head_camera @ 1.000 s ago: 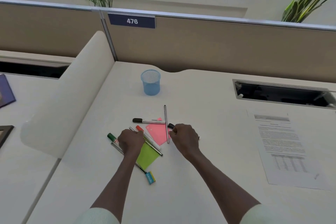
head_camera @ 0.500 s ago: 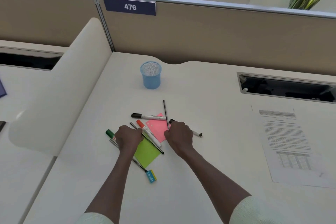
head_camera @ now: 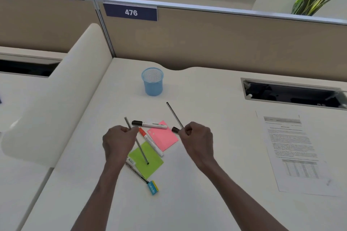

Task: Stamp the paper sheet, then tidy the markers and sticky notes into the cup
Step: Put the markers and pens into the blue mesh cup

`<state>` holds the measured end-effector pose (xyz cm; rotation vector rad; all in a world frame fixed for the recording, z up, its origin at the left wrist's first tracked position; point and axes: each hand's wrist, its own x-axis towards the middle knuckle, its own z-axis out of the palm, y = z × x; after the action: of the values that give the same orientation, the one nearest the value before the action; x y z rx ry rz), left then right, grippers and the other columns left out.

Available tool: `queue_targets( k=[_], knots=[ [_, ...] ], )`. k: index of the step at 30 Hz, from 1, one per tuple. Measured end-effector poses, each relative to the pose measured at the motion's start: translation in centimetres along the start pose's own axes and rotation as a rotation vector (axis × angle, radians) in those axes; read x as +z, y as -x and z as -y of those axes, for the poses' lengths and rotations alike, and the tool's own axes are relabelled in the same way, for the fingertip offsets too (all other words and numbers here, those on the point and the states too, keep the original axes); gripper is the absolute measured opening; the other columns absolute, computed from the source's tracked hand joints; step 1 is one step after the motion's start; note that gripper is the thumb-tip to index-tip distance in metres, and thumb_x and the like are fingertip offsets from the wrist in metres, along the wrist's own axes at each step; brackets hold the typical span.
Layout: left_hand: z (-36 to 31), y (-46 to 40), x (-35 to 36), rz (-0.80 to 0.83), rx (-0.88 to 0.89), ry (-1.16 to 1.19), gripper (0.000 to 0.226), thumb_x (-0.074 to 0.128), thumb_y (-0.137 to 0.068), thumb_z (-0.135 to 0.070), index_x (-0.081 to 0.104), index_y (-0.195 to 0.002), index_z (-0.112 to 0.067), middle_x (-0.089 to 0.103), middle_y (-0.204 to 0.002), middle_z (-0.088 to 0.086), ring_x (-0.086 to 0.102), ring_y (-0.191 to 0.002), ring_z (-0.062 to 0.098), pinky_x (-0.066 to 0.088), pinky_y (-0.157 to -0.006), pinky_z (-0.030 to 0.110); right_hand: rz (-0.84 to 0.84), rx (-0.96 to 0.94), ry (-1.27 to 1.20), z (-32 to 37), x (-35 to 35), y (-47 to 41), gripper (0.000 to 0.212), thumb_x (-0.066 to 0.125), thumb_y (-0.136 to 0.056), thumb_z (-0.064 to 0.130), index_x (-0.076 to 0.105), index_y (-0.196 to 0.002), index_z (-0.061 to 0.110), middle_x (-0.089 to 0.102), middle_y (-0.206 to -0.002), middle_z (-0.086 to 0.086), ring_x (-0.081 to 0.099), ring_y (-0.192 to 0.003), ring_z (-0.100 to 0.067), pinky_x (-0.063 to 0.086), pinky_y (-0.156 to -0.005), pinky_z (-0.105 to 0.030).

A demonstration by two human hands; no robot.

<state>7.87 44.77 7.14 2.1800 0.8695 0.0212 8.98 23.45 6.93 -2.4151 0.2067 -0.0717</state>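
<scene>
**With a Pen in Each Fist, You Risk a Spill Short of the Cup**

While your left hand pinches a thin grey pen near its upper end, the long lower part slants down over the green sticky note, and its tip looks to be touching or just above the paper. Your right hand is curled round a second thin pen, which points up and away toward the blue mesh cup; a black marker cap shows just beside the fingers, and you cannot tell whether that hand holds the marker too.

Lift carelessly and the low tip could drag the green note or knock the red-capped marker lying just beside it. Held so near one end, either pen could swing and slip. The light cup might tip if a pen strikes its rim at an angle.

The cup stands upright beyond both hands, well apart from them. The black-capped marker rests between your hands, on the edge of the pink sticky note. The printed sheet lies far to your right.
</scene>
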Motion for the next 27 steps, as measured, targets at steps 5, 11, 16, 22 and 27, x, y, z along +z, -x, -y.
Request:
queue_targets(
  k=[5, 11, 16, 22, 27],
  knots=[
    [-5.6, -0.9, -4.2, -0.248, 0.265, 0.131, 0.018, 0.069, -0.074, -0.032, 0.069, -0.081, -0.015, 0.074, -0.073, 0.0, 0.069, -0.075, 0.017, 0.049, -0.078, 0.025, -0.203, -0.177, -0.104, 1.8, -3.1, -2.8, 0.012, 0.064, -0.079, 0.017, 0.071, -0.07, 0.014, 0.066, -0.066, 0.002, 0.058, -0.062, -0.012, 0.042, -0.061, -0.026],
    [-12.4, -4.1, -5.0, -0.362, 0.671, 0.311, 0.013, 0.069, -0.081, -0.018, 0.064, -0.09, -0.01, 0.067, -0.078, -0.007, 0.063, -0.064, -0.002, 0.04, -0.063, -0.002, -0.265, -0.35, -0.108, 6.0, -4.3, -7.9, 0.015, 0.063, -0.084, 0.019, 0.075, -0.077, 0.012, 0.067, -0.072, -0.004, 0.06, -0.066, -0.017, 0.048, -0.065, -0.033],
    [-14.7, -7.7, -2.1, -0.307, 0.831, 0.311, 0.01, 0.068, -0.08, -0.012, 0.064, -0.089, -0.008, 0.069, -0.082, -0.004, 0.067, -0.069, 0.002, 0.051, -0.065, 0.007, -0.248, -0.419, -0.03, 8.8, -3.3, -11.8, 0.018, 0.059, -0.084, 0.016, 0.069, -0.073, 0.006, 0.062, -0.071, -0.009, 0.057, -0.065, -0.025, 0.047, -0.062, -0.036],
    [-14.0, -11.7, 1.6, -0.201, 0.824, 0.188, 0.009, 0.069, -0.08, -0.006, 0.065, -0.088, -0.005, 0.071, -0.083, 0.001, 0.072, -0.076, 0.013, 0.059, -0.076, 0.025, -0.121, -0.431, 0.094, 9.7, -0.9, -15.9, 0.017, 0.056, -0.082, 0.012, 0.067, -0.073, 0.002, 0.06, -0.074, -0.011, 0.05, -0.067, -0.025, 0.041, -0.061, -0.034],
    [-12.1, -13.3, 3.7, -0.092, 0.759, 0.093, 0.013, 0.07, -0.079, -0.006, 0.068, -0.092, -0.003, 0.074, -0.09, 0.01, 0.072, -0.082, 0.019, 0.059, -0.081, 0.035, -0.003, -0.451, 0.162, 9.5, 1.1, -17.9, 0.014, 0.057, -0.08, 0.008, 0.067, -0.078, -0.002, 0.062, -0.078, -0.012, 0.056, -0.074, -0.029, 0.048, -0.064, -0.038]
  ],
)
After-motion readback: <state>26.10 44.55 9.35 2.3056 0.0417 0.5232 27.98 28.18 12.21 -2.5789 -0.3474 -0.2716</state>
